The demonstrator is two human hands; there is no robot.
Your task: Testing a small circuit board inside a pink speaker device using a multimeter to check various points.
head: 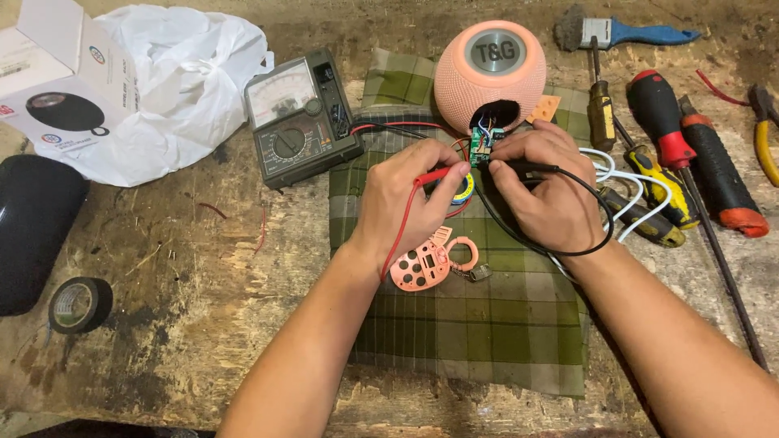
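Observation:
My left hand pinches a red test probe whose tip reaches a small green circuit board. My right hand grips a black test probe against the same board. The board hangs by thin wires out of an opening in a round pink speaker. Red and black leads run back to a grey-green analog meter on the left. Below my left hand lies a pink button panel. Everything rests on a green plaid cloth.
Screwdrivers, a blue-handled brush and yellow-handled pliers lie at the right. A white plastic bag, a speaker's box, a black cylinder and black tape sit at the left on the worn wooden bench.

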